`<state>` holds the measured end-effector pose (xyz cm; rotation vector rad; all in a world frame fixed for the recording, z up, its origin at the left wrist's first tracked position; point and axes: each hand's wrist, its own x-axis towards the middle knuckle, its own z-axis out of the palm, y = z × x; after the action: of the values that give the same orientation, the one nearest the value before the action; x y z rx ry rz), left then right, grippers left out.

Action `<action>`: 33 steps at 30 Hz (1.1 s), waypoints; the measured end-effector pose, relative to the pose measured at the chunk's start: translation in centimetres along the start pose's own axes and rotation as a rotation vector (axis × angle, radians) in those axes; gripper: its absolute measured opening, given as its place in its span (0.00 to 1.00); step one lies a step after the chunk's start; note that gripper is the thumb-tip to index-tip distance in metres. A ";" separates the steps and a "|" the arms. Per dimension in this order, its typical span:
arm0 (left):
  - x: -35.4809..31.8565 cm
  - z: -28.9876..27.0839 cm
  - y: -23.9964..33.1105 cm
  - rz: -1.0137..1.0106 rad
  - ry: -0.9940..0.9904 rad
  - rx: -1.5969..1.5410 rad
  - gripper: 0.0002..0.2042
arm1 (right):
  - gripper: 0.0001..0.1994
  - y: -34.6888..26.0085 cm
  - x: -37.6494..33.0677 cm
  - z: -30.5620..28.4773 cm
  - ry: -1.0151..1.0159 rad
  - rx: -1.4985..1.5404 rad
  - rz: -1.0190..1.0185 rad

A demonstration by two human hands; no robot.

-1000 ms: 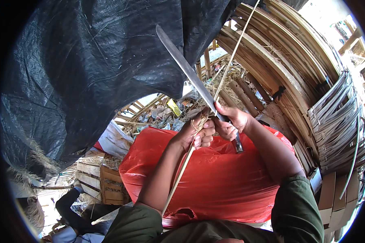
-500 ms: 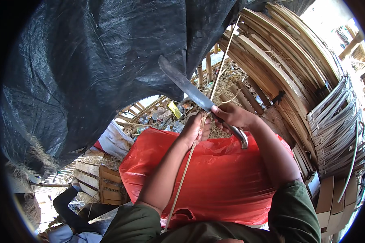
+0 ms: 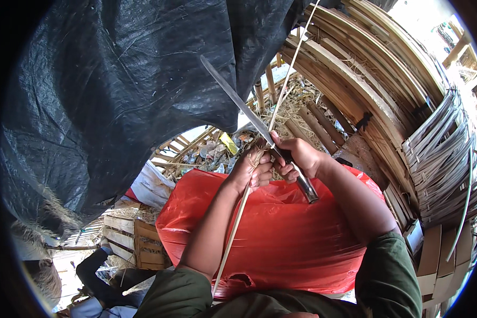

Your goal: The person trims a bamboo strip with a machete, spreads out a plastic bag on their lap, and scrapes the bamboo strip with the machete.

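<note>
A long, thin, pale strip of wood or bamboo (image 3: pixel 232 233) runs from near my body, through my left hand (image 3: pixel 250 168), and on up to the top right. My left hand is closed round the strip, with curled shavings at its fingers. In my right hand (image 3: pixel 300 157) is a machete (image 3: pixel 232 94), held by its dark handle. Its blade slants up and left, crossing the strip just beyond my hands, and its thumb side lies close to the strip. Both hands are nearly together above a large red plastic-covered bundle (image 3: pixel 286 233).
A black tarpaulin (image 3: pixel 127 69) hangs at the upper left. Long wooden slats (image 3: pixel 365 79) are stacked at the right, beside a bundle of thin grey strips (image 3: pixel 442 148). Straw and litter (image 3: pixel 217 146) lie beyond the red bundle. A wooden crate (image 3: pixel 135 238) and another person's dark sleeve (image 3: pixel 93 275) show lower left.
The machete has turned in my right hand, so its blade looks narrower and its handle end sits lower. My left hand has shifted slightly left and down, and the strip has shifted with it.
</note>
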<state>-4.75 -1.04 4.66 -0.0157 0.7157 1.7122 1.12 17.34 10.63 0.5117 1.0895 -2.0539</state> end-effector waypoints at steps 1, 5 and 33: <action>-0.1 -0.3 0.0 -0.035 -0.047 -0.065 0.26 | 0.34 0.0 0.0 -0.1 -0.067 0.036 0.014; 0.5 0.7 -0.3 0.090 -0.024 0.178 0.25 | 0.33 1.2 0.0 -0.5 -0.489 0.224 -0.019; -1.8 3.6 0.5 0.185 0.268 0.153 0.24 | 0.44 -2.6 -2.2 -9.3 1.065 -1.641 -0.047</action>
<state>-3.42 -1.01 8.47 -0.0754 1.0735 1.8469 0.58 26.94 8.27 0.5971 2.7936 -0.1996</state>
